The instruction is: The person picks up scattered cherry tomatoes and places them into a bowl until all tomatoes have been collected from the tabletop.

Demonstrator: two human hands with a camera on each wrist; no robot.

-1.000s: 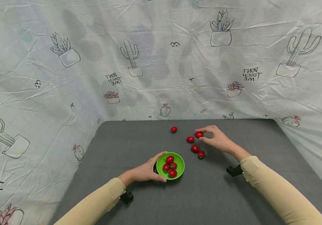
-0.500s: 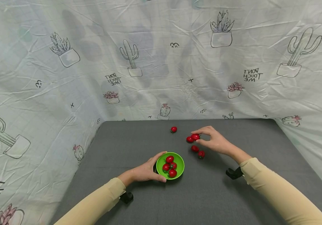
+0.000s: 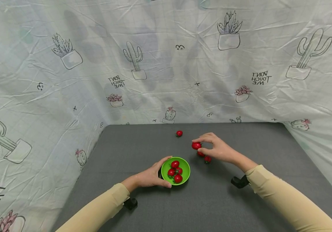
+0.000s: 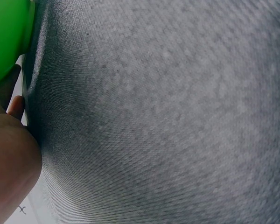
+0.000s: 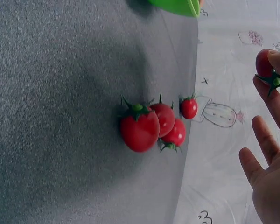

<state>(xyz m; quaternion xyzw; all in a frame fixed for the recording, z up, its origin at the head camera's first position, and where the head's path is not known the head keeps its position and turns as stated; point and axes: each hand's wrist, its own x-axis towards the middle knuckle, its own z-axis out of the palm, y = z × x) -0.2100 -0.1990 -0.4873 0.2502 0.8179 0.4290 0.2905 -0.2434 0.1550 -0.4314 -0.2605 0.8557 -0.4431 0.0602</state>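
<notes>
A green bowl (image 3: 186,166) holds several red cherry tomatoes (image 3: 175,171). My left hand (image 3: 166,172) grips the bowl's left rim, thumb at the near side and fingers over the far edge; the left wrist view shows only my palm (image 4: 9,177) and a sliver of the bowl (image 4: 4,37). My right hand (image 3: 198,146) pinches one cherry tomato (image 3: 196,146) between thumb and forefinger, lifted above the table right of the bowl. In the right wrist view that tomato (image 5: 264,62) sits at my fingertips (image 5: 276,55), above three clustered tomatoes (image 5: 140,129).
Loose tomatoes lie on the grey table (image 3: 212,199): one alone at the back (image 3: 179,133), two near my right hand (image 3: 207,158). Cactus-print cloth (image 3: 166,64) walls the table at the back and both sides. Black wrist mounts (image 3: 130,203) sit under both sleeves.
My right hand has picked a tomato from the cluster and carried it left and nearer, toward the bowl. The left hand and bowl have not moved.
</notes>
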